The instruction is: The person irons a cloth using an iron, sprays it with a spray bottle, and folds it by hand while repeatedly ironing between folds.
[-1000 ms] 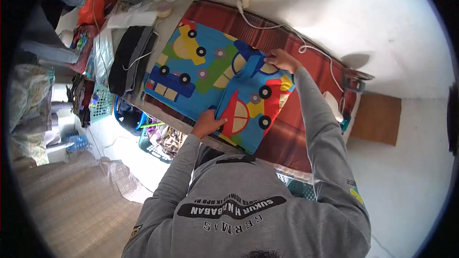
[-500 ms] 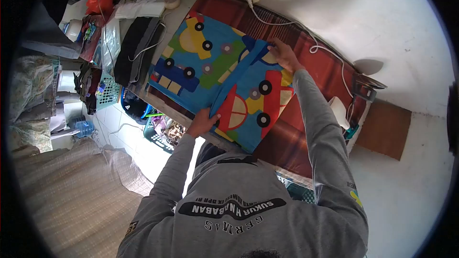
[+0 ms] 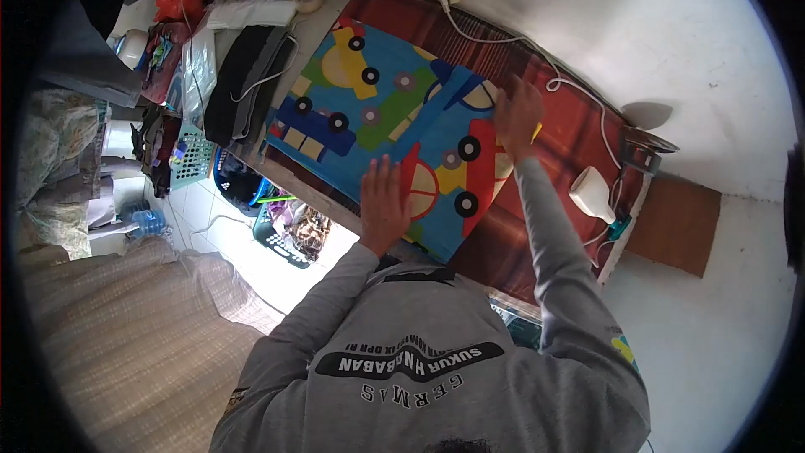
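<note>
A folded cloth (image 3: pixel 342 105) printed with colourful cars on blue lies on the red-brown table cover, with a raised fold running across its middle. My left hand (image 3: pixel 386 201) rests flat on the cloth near its front edge, fingers stretched out and palm down. At the cloth's right edge is my right hand (image 3: pixel 518 113), its fingers bent down and somewhat blurred. It appears to grip the edge there, and a small yellow bit shows beside the wrist.
A white teardrop-shaped object (image 3: pixel 591 194) with a teal end lies at right beside a white cord (image 3: pixel 579 94). Dark folded fabric (image 3: pixel 243 88) sits left of the cloth. Several baskets, including a green one (image 3: pixel 281 239), stand below the table's left side. A white wall borders the table behind.
My left hand has let go of the fold and moved right to lie flat on the cloth. My right hand has left the fold's far end and moved slightly right, to the cloth's edge.
</note>
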Demonstrator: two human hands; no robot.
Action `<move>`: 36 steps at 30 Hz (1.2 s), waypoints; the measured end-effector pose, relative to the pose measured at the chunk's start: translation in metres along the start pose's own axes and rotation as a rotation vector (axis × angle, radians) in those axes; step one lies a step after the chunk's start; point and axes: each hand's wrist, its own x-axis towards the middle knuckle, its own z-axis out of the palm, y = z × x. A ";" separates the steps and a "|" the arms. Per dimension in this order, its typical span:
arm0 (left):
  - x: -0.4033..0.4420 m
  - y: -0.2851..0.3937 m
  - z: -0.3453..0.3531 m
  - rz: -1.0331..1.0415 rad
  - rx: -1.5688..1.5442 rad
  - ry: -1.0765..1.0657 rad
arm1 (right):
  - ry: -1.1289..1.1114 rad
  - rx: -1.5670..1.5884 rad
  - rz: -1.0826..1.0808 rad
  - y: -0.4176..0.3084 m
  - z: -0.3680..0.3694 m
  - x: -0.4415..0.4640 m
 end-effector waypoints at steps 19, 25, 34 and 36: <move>-0.027 -0.094 -0.018 0.307 -0.407 -0.263 | -0.193 1.238 0.521 -0.219 -0.069 -0.057; -0.009 -0.160 0.007 -0.496 -0.927 -0.063 | -0.219 0.716 0.242 -0.374 0.070 0.010; 0.026 -0.197 -0.033 -1.094 -1.669 -0.016 | -0.201 0.561 -0.170 -0.344 0.133 -0.049; 0.028 -0.203 -0.035 -1.092 -1.693 -0.064 | -0.124 0.454 0.051 -0.297 0.118 -0.040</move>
